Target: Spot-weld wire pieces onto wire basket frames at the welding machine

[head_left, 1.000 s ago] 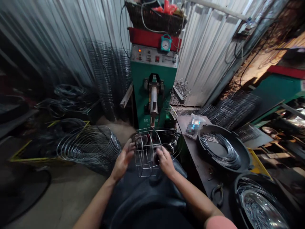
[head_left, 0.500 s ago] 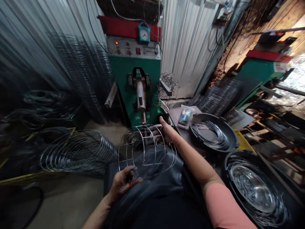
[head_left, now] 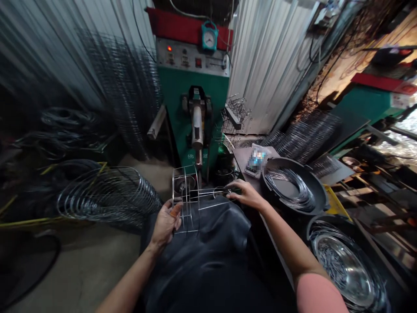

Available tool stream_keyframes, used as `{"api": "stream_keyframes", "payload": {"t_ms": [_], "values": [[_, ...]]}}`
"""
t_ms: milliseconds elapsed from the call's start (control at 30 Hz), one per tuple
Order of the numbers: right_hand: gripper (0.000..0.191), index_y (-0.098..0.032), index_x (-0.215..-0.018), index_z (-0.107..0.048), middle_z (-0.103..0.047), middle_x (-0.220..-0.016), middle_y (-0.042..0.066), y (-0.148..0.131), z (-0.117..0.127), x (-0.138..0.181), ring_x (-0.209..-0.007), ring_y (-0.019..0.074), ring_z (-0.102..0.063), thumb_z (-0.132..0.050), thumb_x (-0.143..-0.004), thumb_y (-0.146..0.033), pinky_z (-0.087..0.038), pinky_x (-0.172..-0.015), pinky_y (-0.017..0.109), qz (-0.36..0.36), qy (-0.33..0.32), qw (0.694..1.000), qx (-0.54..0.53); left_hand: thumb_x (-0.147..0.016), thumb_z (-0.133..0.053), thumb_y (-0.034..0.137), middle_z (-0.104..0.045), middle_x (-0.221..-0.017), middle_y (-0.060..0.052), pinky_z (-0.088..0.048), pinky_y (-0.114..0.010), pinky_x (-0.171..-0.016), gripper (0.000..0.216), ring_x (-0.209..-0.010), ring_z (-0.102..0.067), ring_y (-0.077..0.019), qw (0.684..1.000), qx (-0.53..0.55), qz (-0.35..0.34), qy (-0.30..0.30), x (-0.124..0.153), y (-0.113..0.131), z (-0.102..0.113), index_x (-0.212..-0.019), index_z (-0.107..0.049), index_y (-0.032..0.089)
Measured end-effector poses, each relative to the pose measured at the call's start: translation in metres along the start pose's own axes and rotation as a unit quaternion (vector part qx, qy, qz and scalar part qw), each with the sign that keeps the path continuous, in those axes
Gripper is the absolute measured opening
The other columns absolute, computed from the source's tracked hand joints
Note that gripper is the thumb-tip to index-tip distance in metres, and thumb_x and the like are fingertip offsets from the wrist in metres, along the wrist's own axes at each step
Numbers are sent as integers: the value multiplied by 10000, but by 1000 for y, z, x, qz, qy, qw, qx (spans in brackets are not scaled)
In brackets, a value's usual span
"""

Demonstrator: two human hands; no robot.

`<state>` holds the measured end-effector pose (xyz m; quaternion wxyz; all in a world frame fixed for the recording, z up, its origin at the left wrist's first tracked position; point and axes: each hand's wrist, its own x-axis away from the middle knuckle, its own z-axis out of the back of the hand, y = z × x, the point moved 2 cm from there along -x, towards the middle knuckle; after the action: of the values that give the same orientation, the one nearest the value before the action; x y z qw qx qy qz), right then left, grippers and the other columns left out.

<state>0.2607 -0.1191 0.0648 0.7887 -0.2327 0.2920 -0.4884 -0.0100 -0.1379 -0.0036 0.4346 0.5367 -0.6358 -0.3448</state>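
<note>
Right hand [head_left: 247,194] back on wire basket frame [head_left: 198,204]

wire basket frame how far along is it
The wire frame already looks built up: rings joined by straight rods. It is in hand now, with the left hand at one end and the right hand at the other. What seems left: the loose wire rings in the black pan.

Room over the apron [head_left: 198,254]. Wire coil [head_left: 107,195] crowds my left, black pan [head_left: 293,191] right; green machine [head_left: 192,108] blocks ahead, beyond the cage [head_left: 208,194].
</note>
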Motion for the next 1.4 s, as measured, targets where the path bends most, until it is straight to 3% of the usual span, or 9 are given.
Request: {"api": "stream_keyframes", "payload": {"t_ms": [167,267,367,600,867,1033,1400], "values": [[161,-193,-831,-672,-663,-840,41,6,-27,-35,-799,156,-607,-582,-798,-323,-448,-746,259,20,7,999,-43,-625,-708,453,-345,-431,136,-237,-151,-282,538,-303,-211,-40,1000,-15,13,13,-17,3,-4,-1030,-455,204],[142,-186,-799,-666,-664,-799,22,13,-38,-51,-770,151,-606,-587,-784,-303,-440,-710,245,-10,-12,998,-62,-604,-721,451,-418,-494,113,-290,-163,-307,494,-325,-265,-33,999,-18,35,24,-29,5,-4,-928,-455,189],[133,-187,-800,-658,-665,-766,1,22,-47,-61,-745,150,-604,-586,-771,-294,-427,-671,234,-59,-49,994,-74,-597,-734,421,-383,-475,119,-270,-161,-308,454,-332,-252,-32,999,-6,39,22,-42,5,-5,-852,-441,187],[243,-180,-680,-624,-626,-656,-4,43,-64,-77,-646,140,-567,-572,-760,-404,-404,-610,228,-100,52,990,-82,-554,-756,420,-307,-386,140,-210,-163,-284,468,-295,-221,-39,997,11,43,60,-65,1,-12,-771,-401,204],[311,-180,-630,-577,-590,-611,-9,55,-48,-82,-602,129,-529,-554,-762,-461,-391,-584,222,-113,98,987,-51,-537,-754,444,-299,-417,140,-158,-155,-270,469,-287,-199,-26,996,9,64,61,-74,-5,-11,-747,-410,204],[308,-195,-654,-591,-607,-659,17,40,-50,-90,-645,141,-536,-525,-811,-451,-391,-629,245,-21,42,999,27,-560,-743,439,-307,-441,131,-170,-156,-281,440,-302,-207,-21,995,35,64,67,-82,-6,-15,-714,-412,193],[303,-207,-678,-601,-614,-686,26,58,-52,-117,-686,151,-555,-513,-831,-453,-391,-639,248,-17,49,996,70,-539,-762,407,-304,-459,130,-149,-163,-297,460,-318,-201,-15,992,48,99,59,-108,0,-18,-685,-381,194]]}}
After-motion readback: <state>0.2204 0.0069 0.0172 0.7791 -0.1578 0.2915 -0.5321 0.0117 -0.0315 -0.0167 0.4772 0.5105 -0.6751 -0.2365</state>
